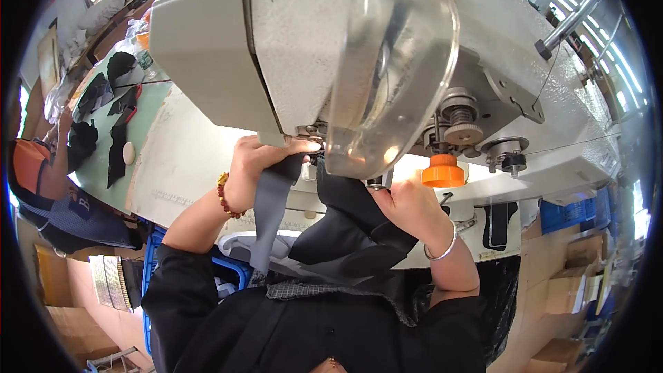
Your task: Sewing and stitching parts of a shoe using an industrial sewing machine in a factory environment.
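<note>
Both my hands are at the needle area of a large white sewing machine [290, 41], partly behind its clear plastic guard [397, 76]. My left hand [257, 166], with a beaded bracelet, is closed on the upper end of a grey fabric strip [271, 211] that hangs toward my lap. Its index finger points in close to the needle area. Black fabric [345, 200] drapes from beneath the guard down over the table edge. My right hand [412, 211], wearing a bangle, grips the right side of this fabric, its thumb on top. The stitching point is hidden behind the guard.
An orange knob [443, 173] and metal thread tensioners [463, 121] hang above my right hand. Black cut pieces [119, 152] and red-handled scissors [131, 103] lie on the green table at left, where another person [69, 207] works. A blue crate [231, 269] stands below the table edge.
</note>
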### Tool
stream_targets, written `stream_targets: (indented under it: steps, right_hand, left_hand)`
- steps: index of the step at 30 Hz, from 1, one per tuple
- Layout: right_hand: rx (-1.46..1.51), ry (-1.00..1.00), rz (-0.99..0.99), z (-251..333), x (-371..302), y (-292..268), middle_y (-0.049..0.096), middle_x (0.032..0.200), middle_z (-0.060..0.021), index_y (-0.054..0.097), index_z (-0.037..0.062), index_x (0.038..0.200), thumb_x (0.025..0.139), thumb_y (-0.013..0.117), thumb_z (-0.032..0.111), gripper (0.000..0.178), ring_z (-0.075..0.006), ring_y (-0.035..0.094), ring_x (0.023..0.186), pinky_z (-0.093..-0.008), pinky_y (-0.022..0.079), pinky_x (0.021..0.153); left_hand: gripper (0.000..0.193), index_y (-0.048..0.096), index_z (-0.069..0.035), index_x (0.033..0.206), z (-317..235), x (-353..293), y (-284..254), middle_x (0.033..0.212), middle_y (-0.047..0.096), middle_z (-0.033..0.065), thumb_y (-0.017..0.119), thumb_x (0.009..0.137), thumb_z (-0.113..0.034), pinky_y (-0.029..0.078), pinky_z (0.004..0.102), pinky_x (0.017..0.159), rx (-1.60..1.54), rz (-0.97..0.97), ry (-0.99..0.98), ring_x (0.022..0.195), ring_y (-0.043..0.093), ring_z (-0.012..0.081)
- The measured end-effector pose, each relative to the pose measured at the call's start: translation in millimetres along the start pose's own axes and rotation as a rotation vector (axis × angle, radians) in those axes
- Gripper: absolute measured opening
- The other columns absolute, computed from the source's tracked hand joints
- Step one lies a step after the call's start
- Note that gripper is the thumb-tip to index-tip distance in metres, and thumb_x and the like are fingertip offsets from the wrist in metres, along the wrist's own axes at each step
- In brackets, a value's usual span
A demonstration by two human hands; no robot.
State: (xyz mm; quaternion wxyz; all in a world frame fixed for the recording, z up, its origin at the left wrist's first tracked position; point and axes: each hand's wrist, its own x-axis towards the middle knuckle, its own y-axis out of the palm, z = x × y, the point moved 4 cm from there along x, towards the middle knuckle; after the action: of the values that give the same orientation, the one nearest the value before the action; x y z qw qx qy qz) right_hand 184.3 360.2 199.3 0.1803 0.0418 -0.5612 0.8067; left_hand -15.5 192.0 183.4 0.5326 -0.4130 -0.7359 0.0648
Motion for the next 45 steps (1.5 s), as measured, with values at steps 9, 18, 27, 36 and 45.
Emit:
stream_targets:
  steps: [9,18,27,36,45]
  right_hand:
    - [0.029,-0.098,-0.084,11.0,8.2,-13.3,0.066,0.078,-0.018,0.071,0.0015,0.095,0.093,0.071,0.025,0.024,-0.038,0.067,0.07,-0.0432,0.053,0.065]
    - [-0.078,-0.166,-0.069,5.4,8.3,-11.7,0.062,0.08,-0.0118,0.067,0.0084,0.099,0.093,0.071,0.023,0.016,-0.0315,0.066,0.073,-0.0394,0.052,0.064]
    - [0.022,-0.209,-0.183,-3.2,13.7,-2.7,0.069,0.07,-0.0093,0.077,0.0097,0.085,0.082,0.078,0.023,0.014,-0.0287,0.069,0.061,-0.0388,0.054,0.053]
    - [0.023,-0.255,-0.218,1.6,12.4,4.9,0.067,0.063,-0.0038,0.08,0.0161,0.088,0.083,0.083,0.034,0.019,-0.0235,0.065,0.05,-0.035,0.049,0.044]
    - [0.006,-0.38,-0.285,-4.2,9.7,15.1,0.07,0.075,-0.007,0.077,0.0141,0.089,0.082,0.077,0.02,0.009,-0.0266,0.068,0.059,-0.0363,0.05,0.047]
  left_hand:
    - [0.029,0.079,-0.006,0.112,-18.6,9.2,-4.6,0.102,0.081,0.0092,0.073,0.085,0.004,0.051,0.0241,0.063,-0.063,-0.066,-0.267,0.066,0.06,0.0112]
    - [0.043,0.076,-0.005,0.119,-29.5,13.4,-9.7,0.116,0.078,0.0091,0.072,0.076,-0.003,0.054,0.0275,0.067,0.133,0.104,-0.035,0.084,0.074,0.0212]
    - [0.042,0.074,-0.003,0.113,-45.1,12.8,-2.9,0.123,0.074,0.0081,0.068,0.071,0.002,0.058,0.0324,0.065,0.28,0.128,0.225,0.095,0.076,0.0258]
    - [0.037,0.074,0.0,0.106,-50.6,9.2,4.0,0.109,0.073,0.0127,0.066,0.07,-0.002,0.061,0.0357,0.076,0.414,0.133,0.271,0.095,0.073,0.026]
    - [0.043,0.074,0.001,0.11,-36.0,2.9,2.0,0.105,0.075,0.0143,0.068,0.068,0.0,0.059,0.0352,0.073,0.122,0.066,-0.018,0.088,0.074,0.0306]
